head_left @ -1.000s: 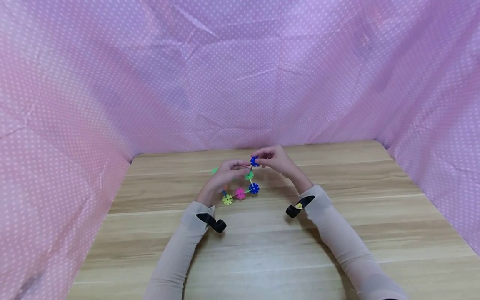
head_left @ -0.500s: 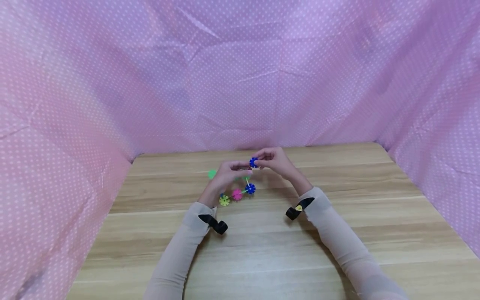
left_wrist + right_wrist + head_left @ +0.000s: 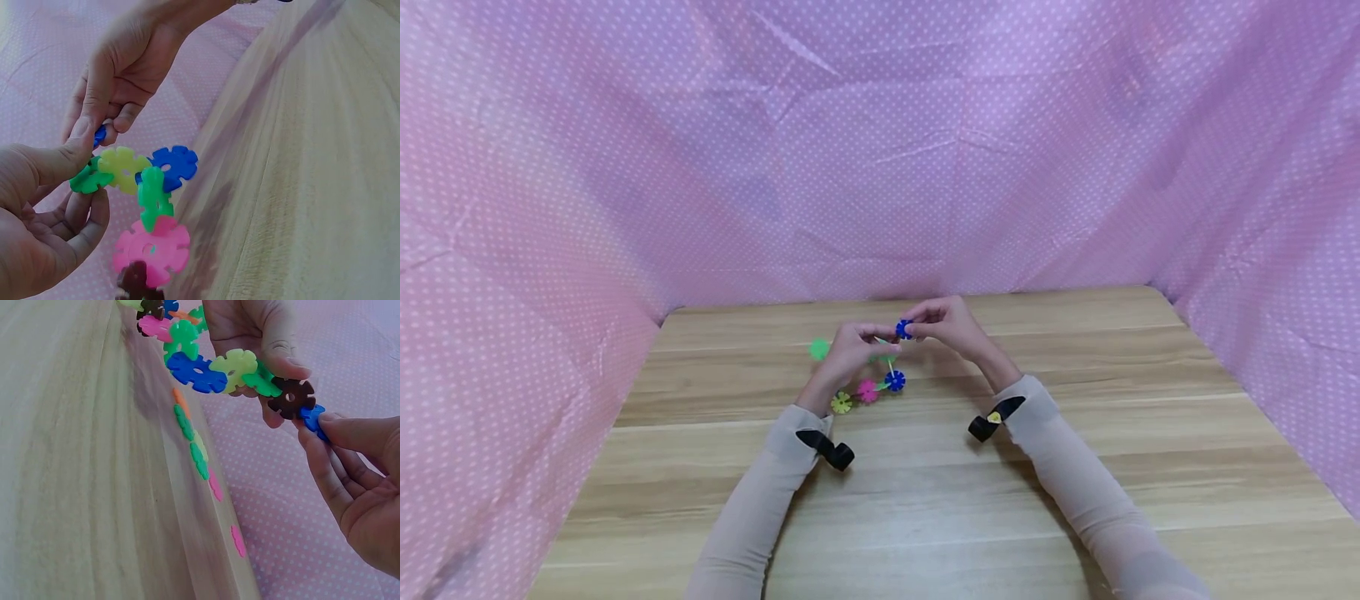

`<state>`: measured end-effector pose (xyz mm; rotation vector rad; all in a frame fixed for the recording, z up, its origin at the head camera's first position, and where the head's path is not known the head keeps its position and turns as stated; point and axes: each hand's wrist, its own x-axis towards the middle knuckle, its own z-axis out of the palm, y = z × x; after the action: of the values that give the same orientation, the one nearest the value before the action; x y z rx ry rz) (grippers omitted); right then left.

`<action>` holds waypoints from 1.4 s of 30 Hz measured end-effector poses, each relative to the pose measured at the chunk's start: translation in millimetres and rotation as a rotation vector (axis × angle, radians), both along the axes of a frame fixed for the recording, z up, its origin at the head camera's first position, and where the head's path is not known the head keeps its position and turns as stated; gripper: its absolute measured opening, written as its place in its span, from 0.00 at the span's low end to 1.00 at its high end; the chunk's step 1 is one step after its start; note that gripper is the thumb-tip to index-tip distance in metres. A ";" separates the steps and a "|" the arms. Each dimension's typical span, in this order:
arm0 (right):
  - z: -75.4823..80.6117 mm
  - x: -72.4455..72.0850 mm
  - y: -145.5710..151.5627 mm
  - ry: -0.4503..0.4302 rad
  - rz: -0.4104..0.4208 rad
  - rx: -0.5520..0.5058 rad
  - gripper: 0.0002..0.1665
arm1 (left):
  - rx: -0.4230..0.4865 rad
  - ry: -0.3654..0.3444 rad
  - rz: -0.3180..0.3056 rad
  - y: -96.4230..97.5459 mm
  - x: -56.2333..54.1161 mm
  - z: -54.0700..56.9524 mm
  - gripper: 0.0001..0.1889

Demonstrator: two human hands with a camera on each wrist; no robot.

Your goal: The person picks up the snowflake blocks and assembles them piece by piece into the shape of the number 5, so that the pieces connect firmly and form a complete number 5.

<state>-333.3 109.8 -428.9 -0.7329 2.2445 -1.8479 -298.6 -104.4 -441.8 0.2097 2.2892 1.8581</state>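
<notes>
A chain of slotted plastic snowflake discs hangs from my left hand, whose thumb and fingers pinch a green disc near its upper end. Beyond that, in the right wrist view, comes a brown disc. My right hand pinches a blue disc right at the brown one's edge. Lower down the chain are a yellow disc, another blue disc, a second green disc and a pink disc. In the head view my left hand hides part of the chain.
Several loose discs lie near the wooden table's far edge in the right wrist view, among them an orange one, a green one and a pink one. Pink dotted cloth surrounds the table.
The hanging chain has swung slightly left and toward the person. The right hand, with its blue disc, has come slightly down and left; both hands keep their holds.
</notes>
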 end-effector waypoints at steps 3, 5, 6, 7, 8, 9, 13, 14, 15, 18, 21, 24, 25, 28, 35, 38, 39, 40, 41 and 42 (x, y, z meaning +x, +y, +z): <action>-0.8 0.3 -0.8 0.020 0.015 0.007 0.10 | -0.022 0.014 -0.010 -1.0 0.7 1.5 0.14; -1.3 1.6 -1.5 0.021 0.018 0.014 0.10 | -0.028 0.024 -0.012 -0.8 0.5 1.1 0.13; -1.6 2.2 -1.8 0.018 0.014 0.018 0.10 | -0.028 0.025 -0.013 -0.6 0.7 0.6 0.13; -2.6 2.6 -1.8 0.014 0.010 0.019 0.10 | -0.031 0.025 -0.012 -0.4 1.0 0.1 0.13; -3.0 3.3 -1.8 0.010 0.004 0.019 0.10 | -0.035 0.026 -0.013 -0.2 1.0 -0.5 0.13; -3.5 4.0 -1.7 0.009 -0.005 0.020 0.10 | -0.039 0.025 -0.015 0.0 1.4 -0.7 0.13; -4.4 4.5 -1.2 0.019 -0.028 0.012 0.12 | -0.033 0.001 -0.051 -0.3 1.9 0.0 0.16; -4.0 4.6 -1.6 0.021 -0.029 0.010 0.12 | -0.032 -0.006 -0.063 -0.7 1.7 0.3 0.17; -4.0 4.3 -2.0 0.023 -0.029 0.010 0.12 | -0.029 -0.013 -0.073 -1.2 1.5 0.7 0.17; -2.7 4.1 -3.3 0.028 -0.025 0.019 0.12 | -0.020 -0.023 -0.100 -3.1 0.2 0.9 0.17; -2.1 3.9 -3.4 0.029 -0.027 0.045 0.13 | -0.014 -0.028 -0.119 -5.1 -0.6 1.8 0.18; -1.0 3.9 -1.7 0.024 -0.033 0.064 0.14 | -0.008 -0.054 -0.109 -7.4 -1.1 3.4 0.18; -0.6 3.9 -1.1 0.019 -0.034 0.065 0.15 | -0.010 -0.067 -0.101 -8.4 -1.2 4.0 0.19; 0.5 3.9 1.3 0.006 -0.034 0.067 0.16 | -0.008 -0.105 -0.073 -12.1 -1.7 5.9 0.21; -3.9 -1.1 3.9 -0.001 -0.011 0.155 0.17 | -0.068 -0.107 -0.086 -26.7 -2.6 10.0 0.25; -8.5 -7.6 1.0 0.028 0.030 0.237 0.16 | -0.055 -0.112 -0.087 -32.5 -4.2 12.8 0.24; -10.2 -10.2 -0.4 0.038 0.049 0.263 0.16 | -0.050 -0.114 -0.086 -34.1 -4.5 14.1 0.23; -12.1 -12.8 -1.8 0.051 0.067 0.293 0.16 | -0.044 -0.117 -0.083 -35.6 -5.0 15.2 0.22; -14.1 -15.5 -3.3 0.062 0.087 0.319 0.16 | -0.031 -0.121 -0.079 -36.7 -5.7 15.7 0.22; -15.8 -17.8 -5.0 0.071 0.110 0.340 0.16 | -0.021 -0.123 -0.075 -37.7 -6.5 16.0 0.21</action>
<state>-351.1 104.8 -444.7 -0.8486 2.4191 -1.3625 -305.0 -142.0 -425.9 0.1712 2.1874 1.7582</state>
